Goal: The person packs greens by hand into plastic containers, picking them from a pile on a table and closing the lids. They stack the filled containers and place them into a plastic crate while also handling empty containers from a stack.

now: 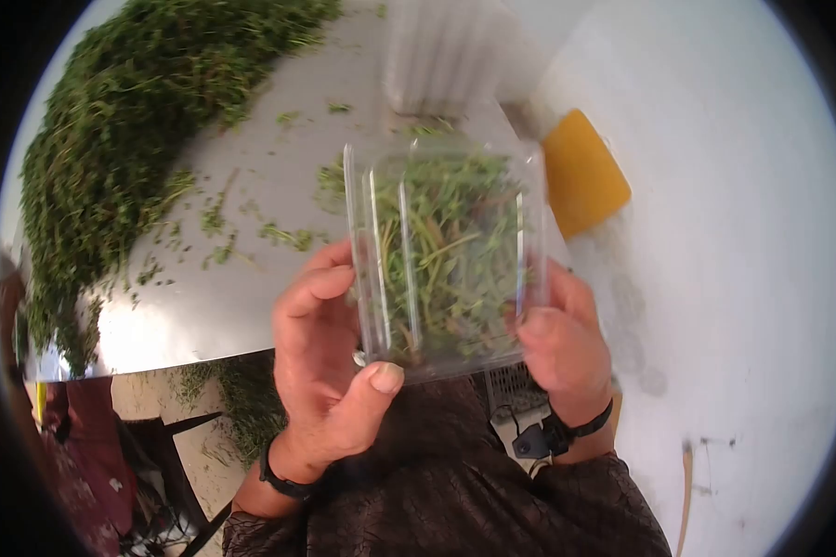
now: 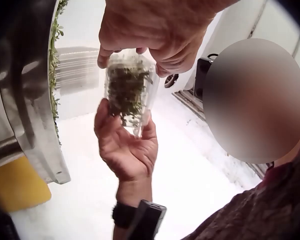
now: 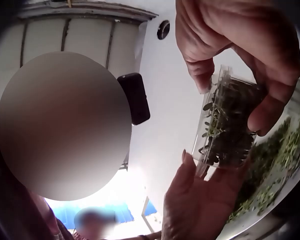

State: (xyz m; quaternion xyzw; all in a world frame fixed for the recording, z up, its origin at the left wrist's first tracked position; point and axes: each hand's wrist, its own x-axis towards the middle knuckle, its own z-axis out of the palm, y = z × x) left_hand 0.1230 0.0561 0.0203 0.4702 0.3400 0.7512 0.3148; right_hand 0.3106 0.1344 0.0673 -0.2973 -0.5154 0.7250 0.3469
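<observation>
A clear plastic clamshell box (image 1: 448,265), packed with leafy green sprigs, is held up in front of the person's body, over the near edge of the metal table. Its lid appears closed. The left hand (image 1: 330,339) holds the box's left side, thumb by the lower corner and fingers along the edge. On the opposite side, the right hand (image 1: 571,348) grips the lower right edge with its thumb on the front face. Both wrist views show the box (image 2: 127,87) spanned between the two hands, with sprigs pressed against its clear walls (image 3: 215,120).
A large heap of green sprigs (image 1: 149,121) covers the left of the metal table (image 1: 279,181), with loose bits scattered beside it. Stacked clear containers (image 1: 446,56) stand at the back. A yellow object (image 1: 585,174) sits by the table's right edge; a grey crate (image 1: 515,390) is below.
</observation>
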